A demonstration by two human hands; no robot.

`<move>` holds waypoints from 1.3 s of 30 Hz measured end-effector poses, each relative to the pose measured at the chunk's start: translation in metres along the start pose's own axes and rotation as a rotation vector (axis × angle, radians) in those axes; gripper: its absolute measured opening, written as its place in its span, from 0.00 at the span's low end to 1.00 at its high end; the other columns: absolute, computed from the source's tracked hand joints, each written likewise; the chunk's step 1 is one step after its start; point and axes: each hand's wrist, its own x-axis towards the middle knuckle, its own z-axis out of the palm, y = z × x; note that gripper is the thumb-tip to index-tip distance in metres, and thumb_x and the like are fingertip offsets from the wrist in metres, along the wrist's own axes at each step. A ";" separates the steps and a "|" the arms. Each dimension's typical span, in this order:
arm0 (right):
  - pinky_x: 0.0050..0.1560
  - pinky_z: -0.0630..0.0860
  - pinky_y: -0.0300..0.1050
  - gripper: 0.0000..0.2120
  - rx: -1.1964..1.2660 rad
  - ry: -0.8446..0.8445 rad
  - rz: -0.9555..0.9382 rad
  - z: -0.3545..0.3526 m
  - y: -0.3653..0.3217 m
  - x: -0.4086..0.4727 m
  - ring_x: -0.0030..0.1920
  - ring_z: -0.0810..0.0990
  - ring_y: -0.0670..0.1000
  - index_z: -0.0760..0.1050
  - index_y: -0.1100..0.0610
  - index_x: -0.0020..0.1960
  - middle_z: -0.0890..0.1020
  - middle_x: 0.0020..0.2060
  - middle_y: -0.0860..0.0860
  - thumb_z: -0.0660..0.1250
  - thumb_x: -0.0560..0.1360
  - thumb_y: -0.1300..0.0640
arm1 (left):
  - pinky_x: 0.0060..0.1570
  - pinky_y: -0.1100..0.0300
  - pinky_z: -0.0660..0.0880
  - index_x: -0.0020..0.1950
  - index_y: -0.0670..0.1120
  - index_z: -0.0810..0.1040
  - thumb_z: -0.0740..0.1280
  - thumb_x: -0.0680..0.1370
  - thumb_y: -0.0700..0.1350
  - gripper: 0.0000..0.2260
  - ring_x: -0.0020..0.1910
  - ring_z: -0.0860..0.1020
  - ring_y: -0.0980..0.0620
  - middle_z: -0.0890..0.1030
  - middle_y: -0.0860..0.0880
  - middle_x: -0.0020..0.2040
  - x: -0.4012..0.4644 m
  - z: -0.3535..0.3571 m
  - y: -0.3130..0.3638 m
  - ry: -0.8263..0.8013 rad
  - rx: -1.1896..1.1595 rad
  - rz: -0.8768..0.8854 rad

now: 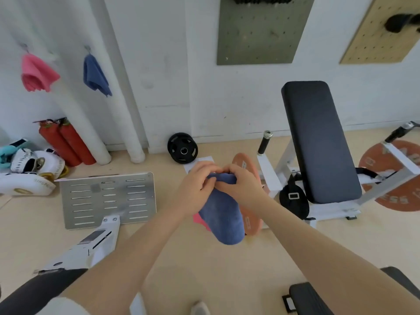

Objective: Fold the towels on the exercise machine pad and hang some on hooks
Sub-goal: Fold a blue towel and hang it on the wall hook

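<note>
Both hands (raised) — pinching blue towel (221, 214)

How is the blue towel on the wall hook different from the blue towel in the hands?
The blue towel on the hook hangs from one corner against the wall, untouched; the blue towel in the hands is pinched at its top by the left hand and right hand and droops in mid-air. The hooked one looks smaller, being farther off. Both are the same blue.

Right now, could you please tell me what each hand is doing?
Left hand: closed, gripping the top edge of the blue towel.
Right hand: closed, gripping the same towel's top edge beside the left.
</note>
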 end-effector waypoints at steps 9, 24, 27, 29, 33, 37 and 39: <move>0.49 0.74 0.43 0.08 0.183 -0.238 -0.034 0.001 -0.010 0.157 0.46 0.77 0.47 0.77 0.57 0.51 0.81 0.46 0.53 0.68 0.72 0.59 | 0.50 0.72 0.70 0.65 0.48 0.71 0.61 0.78 0.37 0.16 0.45 0.76 0.61 0.77 0.55 0.54 0.104 -0.035 -0.052 0.085 -0.115 -0.194; 0.48 0.79 0.43 0.18 0.360 -0.757 -0.108 0.080 -0.078 0.365 0.45 0.79 0.51 0.76 0.58 0.52 0.79 0.45 0.56 0.56 0.72 0.75 | 0.39 0.67 0.67 0.41 0.54 0.69 0.65 0.76 0.38 0.11 0.34 0.70 0.63 0.72 0.56 0.37 0.201 -0.154 -0.165 0.392 -0.088 -0.387; 0.51 0.76 0.47 0.13 0.315 -0.747 -0.149 0.110 -0.096 0.407 0.43 0.78 0.51 0.76 0.54 0.50 0.79 0.43 0.54 0.59 0.76 0.69 | 0.41 0.62 0.69 0.43 0.52 0.71 0.63 0.77 0.39 0.08 0.37 0.71 0.55 0.74 0.53 0.37 0.219 -0.190 -0.198 0.397 -0.133 -0.421; 0.48 0.74 0.45 0.08 0.278 -0.728 -0.178 0.130 -0.111 0.437 0.42 0.76 0.50 0.76 0.54 0.50 0.79 0.42 0.53 0.60 0.77 0.64 | 0.40 0.63 0.69 0.44 0.51 0.70 0.63 0.77 0.40 0.06 0.37 0.71 0.56 0.73 0.52 0.37 0.237 -0.221 -0.223 0.389 -0.137 -0.400; 0.44 0.71 0.33 0.04 0.203 -0.609 -0.303 0.171 -0.165 0.501 0.41 0.74 0.46 0.77 0.58 0.48 0.77 0.40 0.50 0.64 0.76 0.62 | 0.37 0.67 0.67 0.42 0.51 0.69 0.62 0.78 0.39 0.09 0.31 0.69 0.63 0.71 0.54 0.35 0.278 -0.299 -0.262 0.366 -0.071 -0.364; 0.58 0.69 0.38 0.04 0.162 -0.419 -0.447 0.207 -0.235 0.563 0.54 0.74 0.48 0.75 0.54 0.47 0.73 0.53 0.50 0.66 0.75 0.61 | 0.37 0.70 0.67 0.42 0.52 0.70 0.62 0.78 0.39 0.08 0.34 0.70 0.63 0.73 0.53 0.37 0.322 -0.386 -0.279 0.427 -0.084 -0.289; 0.60 0.71 0.41 0.04 0.188 -0.371 -0.492 0.219 -0.269 0.586 0.55 0.75 0.50 0.75 0.57 0.50 0.74 0.56 0.52 0.64 0.76 0.61 | 0.41 0.70 0.69 0.43 0.52 0.71 0.62 0.78 0.39 0.08 0.38 0.72 0.59 0.74 0.52 0.40 0.344 -0.426 -0.283 0.470 -0.092 -0.244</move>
